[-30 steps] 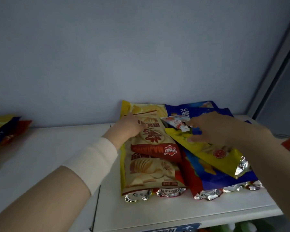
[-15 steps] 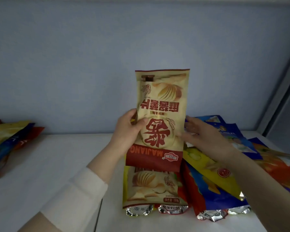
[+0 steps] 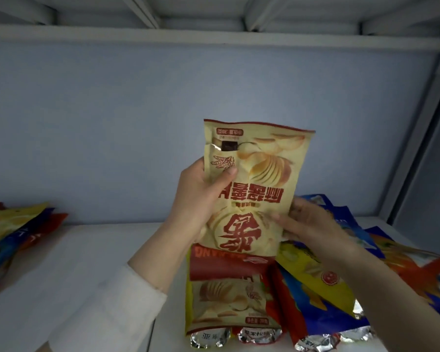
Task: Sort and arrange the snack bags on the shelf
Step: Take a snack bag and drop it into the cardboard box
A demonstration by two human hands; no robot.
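While the chip bag (image 3: 254, 189) is held above the pile (image 3: 315, 288) at the right edge of the shelf (image 3: 87, 262), it is stood tall, upside down. Its left side is pinched by the left hand (image 3: 196, 199), its right side by the right hand (image 3: 308, 224).

The left hand (image 3: 196, 199) comes out of a long white sleeve (image 3: 104, 311), soft and a little wrinkled, its cuff (image 3: 145, 275) ending just behind the hand. The right hand (image 3: 313, 224) has a bare forearm (image 3: 391, 290).
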